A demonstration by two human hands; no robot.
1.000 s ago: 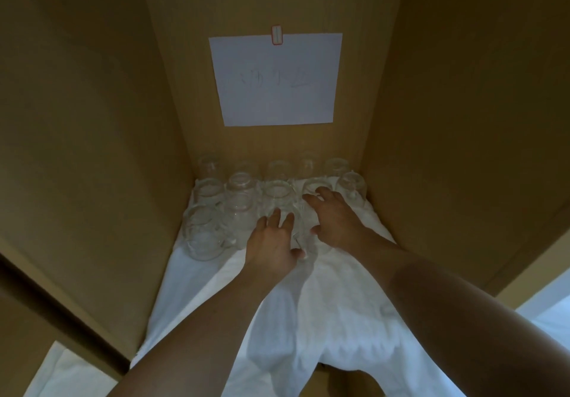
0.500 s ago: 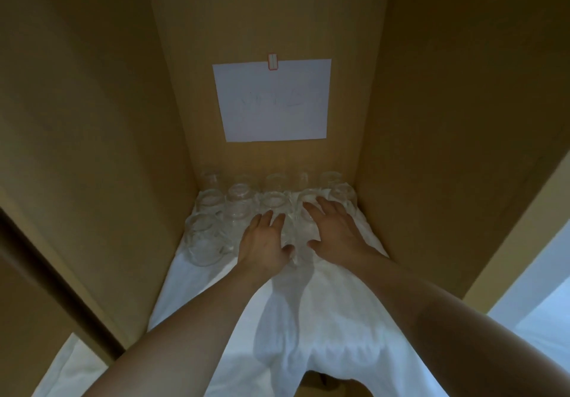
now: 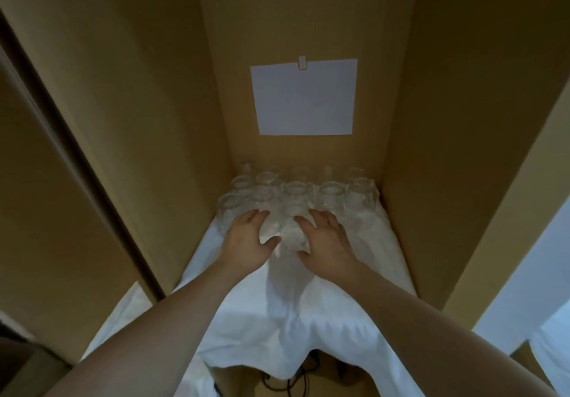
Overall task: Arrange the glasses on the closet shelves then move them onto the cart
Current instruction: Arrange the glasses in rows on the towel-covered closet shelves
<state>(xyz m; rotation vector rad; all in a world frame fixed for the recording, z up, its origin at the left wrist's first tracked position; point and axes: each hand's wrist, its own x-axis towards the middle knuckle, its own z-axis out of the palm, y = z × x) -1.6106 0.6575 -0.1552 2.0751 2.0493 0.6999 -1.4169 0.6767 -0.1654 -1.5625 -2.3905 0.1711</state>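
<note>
My left hand (image 3: 248, 238) and right hand (image 3: 325, 239) cup one glass (image 3: 290, 227), fingers spread; beyond them, paper (image 3: 303, 97), writing illegible.

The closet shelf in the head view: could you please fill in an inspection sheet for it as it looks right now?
Surface: closet shelf covered by a wrinkled white cloth whose front edge hangs over the shelf edge.
Job's things: clear glasses stand in rows at the back of the shelf; one glass sits in front, between the hands.
Clutter: nothing seen.
Grippers: left hand and right hand flank the front glass, fingers spread and thumbs towards it; a firm grip cannot be told.
Cables: dark cords below the cloth's edge.
Surroundings: wooden side walls; a white sheet of paper clipped to the back panel, its writing unreadable.
</note>
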